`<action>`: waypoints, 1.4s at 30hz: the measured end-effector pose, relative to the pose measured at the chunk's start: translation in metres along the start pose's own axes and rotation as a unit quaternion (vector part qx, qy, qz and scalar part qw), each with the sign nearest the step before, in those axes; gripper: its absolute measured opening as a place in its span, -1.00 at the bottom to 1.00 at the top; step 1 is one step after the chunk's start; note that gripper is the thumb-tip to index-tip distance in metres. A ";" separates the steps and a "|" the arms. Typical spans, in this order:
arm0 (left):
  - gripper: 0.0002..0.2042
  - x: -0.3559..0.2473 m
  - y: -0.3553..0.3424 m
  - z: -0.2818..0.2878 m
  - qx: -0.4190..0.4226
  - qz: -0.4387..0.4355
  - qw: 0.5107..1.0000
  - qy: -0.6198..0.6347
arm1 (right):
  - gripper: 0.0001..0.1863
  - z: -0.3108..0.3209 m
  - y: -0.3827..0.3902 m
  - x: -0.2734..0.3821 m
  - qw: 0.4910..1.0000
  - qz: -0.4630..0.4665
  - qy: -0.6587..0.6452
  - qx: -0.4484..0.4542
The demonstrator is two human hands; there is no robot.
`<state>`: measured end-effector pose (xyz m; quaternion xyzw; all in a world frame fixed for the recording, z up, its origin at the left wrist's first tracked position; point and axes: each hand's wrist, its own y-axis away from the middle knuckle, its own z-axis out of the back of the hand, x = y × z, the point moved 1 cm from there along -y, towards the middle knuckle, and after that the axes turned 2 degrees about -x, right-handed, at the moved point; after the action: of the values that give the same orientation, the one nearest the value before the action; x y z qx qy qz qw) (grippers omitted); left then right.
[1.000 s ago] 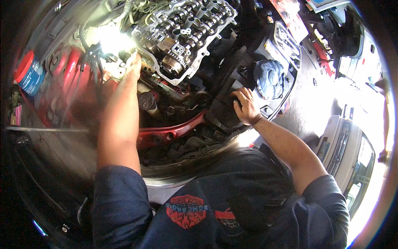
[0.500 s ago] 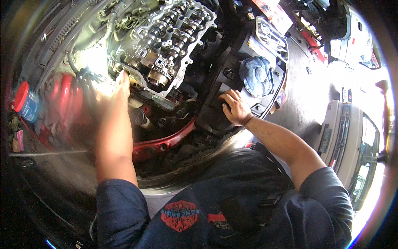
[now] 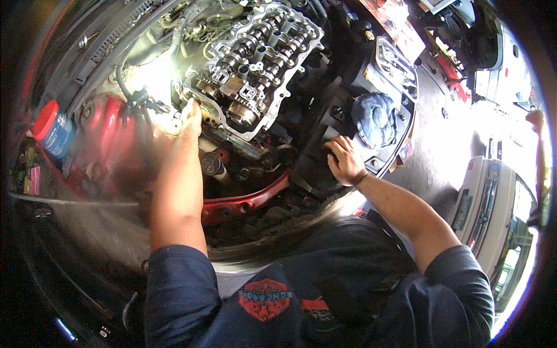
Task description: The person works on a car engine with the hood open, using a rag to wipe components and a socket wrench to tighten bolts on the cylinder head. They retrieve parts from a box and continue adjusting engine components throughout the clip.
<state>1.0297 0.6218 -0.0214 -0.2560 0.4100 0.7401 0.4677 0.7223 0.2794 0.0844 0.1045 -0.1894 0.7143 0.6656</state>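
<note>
An open engine with exposed camshafts (image 3: 270, 61) fills the upper middle of my view. My left hand (image 3: 191, 116) reaches to the engine's near left end, beside wiring and a connector (image 3: 156, 104) in bright glare; its fingertips are hard to make out. My right hand (image 3: 345, 159) rests on black plastic trim (image 3: 313, 174) at the right side of the bay, fingers apart and slightly bent, holding nothing that I can see. Just above it lies a crumpled blue cloth (image 3: 374, 119).
A blue tub with a red lid (image 3: 55, 130) stands at the left on red bodywork (image 3: 107, 145). A metal gasket-shaped part (image 3: 397, 66) lies at the upper right, near a red tool cart (image 3: 447, 61). A pale car (image 3: 476, 214) stands at the far right.
The whole scene shifted down-left about half a second ago and has since moved back rightward, lower than at first. Both hands stay at about the same places on the car.
</note>
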 end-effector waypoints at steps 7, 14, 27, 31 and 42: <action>-0.44 0.000 -0.005 -0.006 -0.016 0.014 0.999 0.033 | -0.68 0.002 -0.001 0.003 1.000 0.002 0.000 0.007; -0.45 0.005 -0.008 -0.012 -0.023 0.025 0.998 0.052 | -0.67 0.005 -0.002 0.007 1.000 -0.003 0.003 0.007; -0.45 0.009 -0.009 -0.019 -0.022 -0.002 0.997 0.077 | -0.69 -0.002 -0.001 0.002 1.000 0.013 0.019 0.006; -0.48 0.012 -0.014 -0.022 -0.027 -0.003 1.000 0.015 | -0.69 -0.002 -0.001 0.001 1.000 0.021 0.013 0.006; -0.50 -0.012 0.013 0.001 -0.012 -0.030 0.999 -0.042 | -0.67 -0.004 0.001 -0.001 1.000 0.008 0.011 0.003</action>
<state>1.0231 0.6136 -0.0073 -0.2424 0.3732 0.7408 0.5031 0.7222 0.2799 0.0803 0.0972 -0.1804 0.7213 0.6616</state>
